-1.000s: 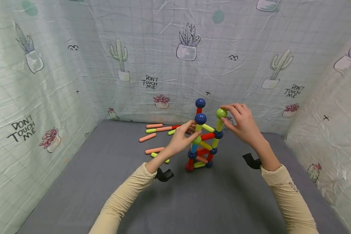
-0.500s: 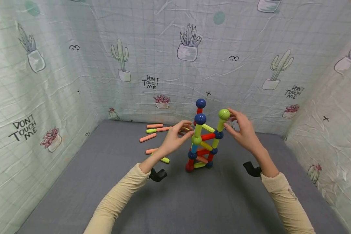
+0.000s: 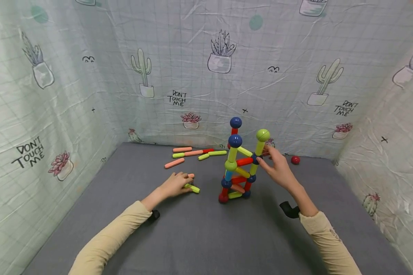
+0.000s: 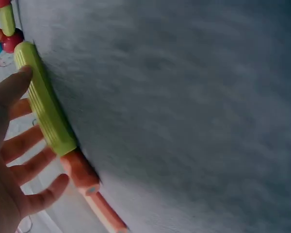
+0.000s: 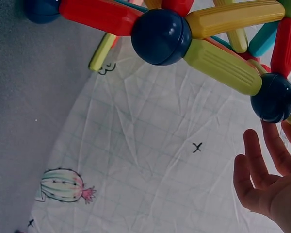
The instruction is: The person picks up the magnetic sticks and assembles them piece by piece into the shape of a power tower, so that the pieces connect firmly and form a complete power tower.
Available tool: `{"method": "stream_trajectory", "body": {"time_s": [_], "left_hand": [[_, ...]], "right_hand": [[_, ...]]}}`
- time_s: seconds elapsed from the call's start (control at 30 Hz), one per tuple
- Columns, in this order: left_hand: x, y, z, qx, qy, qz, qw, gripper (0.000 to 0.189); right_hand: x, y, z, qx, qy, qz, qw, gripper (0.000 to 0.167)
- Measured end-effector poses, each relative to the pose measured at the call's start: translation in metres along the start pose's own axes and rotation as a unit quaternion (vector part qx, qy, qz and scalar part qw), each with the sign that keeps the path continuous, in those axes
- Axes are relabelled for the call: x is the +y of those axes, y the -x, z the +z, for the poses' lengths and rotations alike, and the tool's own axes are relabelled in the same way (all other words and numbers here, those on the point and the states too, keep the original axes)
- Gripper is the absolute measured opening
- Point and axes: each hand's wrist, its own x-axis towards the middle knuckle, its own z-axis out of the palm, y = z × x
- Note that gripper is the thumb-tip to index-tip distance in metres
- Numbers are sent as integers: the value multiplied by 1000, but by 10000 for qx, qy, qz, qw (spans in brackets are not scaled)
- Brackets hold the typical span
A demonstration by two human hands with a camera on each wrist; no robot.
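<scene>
A tower of magnetic sticks and balls (image 3: 242, 161) stands upright right of centre in the head view. On the table to its left, my left hand (image 3: 174, 185) has its thumb on one side of a yellow-green stick (image 4: 46, 99) and fingers behind it, spread apart in the left wrist view. My right hand (image 3: 278, 168) pinches a dark blue ball (image 5: 273, 98) on the tower's right upright with thumb and index finger; its other fingers hang loosely bent. Above that ball, a yellow-green stick carries a green ball (image 3: 263, 135). Another blue ball (image 3: 235, 141) tops the left upright.
Behind the left hand lie several loose sticks, among them a salmon stick (image 3: 174, 163) and a yellow-green stick (image 3: 217, 153). A red ball (image 3: 295, 160) sits at the back right. Printed cloth (image 3: 199, 72) walls the grey table (image 3: 206, 236) at the back and sides.
My left hand has left the tower's side and moved down left to the loose yellow-green stick. The right hand has slid from the green top ball down to the blue ball, uncovering the red ball.
</scene>
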Motion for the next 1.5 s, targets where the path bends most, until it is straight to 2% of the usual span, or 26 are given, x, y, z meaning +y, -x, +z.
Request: {"method": "stream_trajectory", "body": {"time_s": [0.1, 0.23, 0.3, 0.37, 0.43, 0.47, 0.57, 0.67, 0.77, 0.83, 0.93, 0.97, 1.07, 1.23, 1.37, 1.5], "left_hand": [[-4, 3, 3, -100, -364, 124, 9992, 24], [-2, 1, -4, -20, -719, 246, 9971, 16], [3, -2, -13, 335, -835, 404, 9951, 15], [13, -6, -26, 935, -963, 718, 9883, 17], [29, -12, -44, 1628, -1123, 1184, 9731, 20], [39, -15, -54, 1981, -1224, 1442, 9618, 23], [73, -24, -86, 2853, -1558, 2131, 9214, 28], [105, -37, -114, 3537, -2026, 2427, 8803, 22], [128, -54, -133, 3885, -2607, 2354, 8519, 15], [139, -67, -140, 3947, -2974, 2267, 8393, 17], [150, -86, -144, 3874, -3457, 2162, 8269, 20], [153, -91, -144, 3812, -3578, 2136, 8252, 21], [158, -102, -145, 3555, -3870, 1969, 8277, 24], [160, -115, -144, 3269, -4087, 1656, 8359, 32], [161, -119, -140, 3155, -4070, 1569, 8427, 36], [160, -121, -139, 3053, -3956, 1505, 8530, 35]], "right_hand": [[1, 0, 0, 20, 16, 63, 10000, 38], [2, 0, 1, -11, 16, 78, 10000, 39], [2, -1, 1, -16, 13, 40, 10000, 39], [2, -1, 2, -23, 4, 1, 10000, 39], [2, -1, 2, -31, -1, 10, 10000, 38], [2, -1, 2, -38, -2, 20, 10000, 38], [2, -1, 1, -40, -16, 55, 10000, 37], [3, 0, 1, -4, -42, 26, 10000, 36], [5, 0, 1, 37, -96, -20, 9999, 33], [6, 0, 1, 52, -156, -35, 9999, 32], [8, 0, 2, 33, -213, -45, 9998, 32], [9, 0, 2, 32, -218, -44, 9997, 32], [9, 0, 3, 31, -268, -56, 9996, 33], [9, -1, 5, 80, -333, -75, 9994, 32], [10, -1, 5, 93, -347, -66, 9993, 31], [10, -1, 4, 69, -399, -36, 9992, 32]]}}
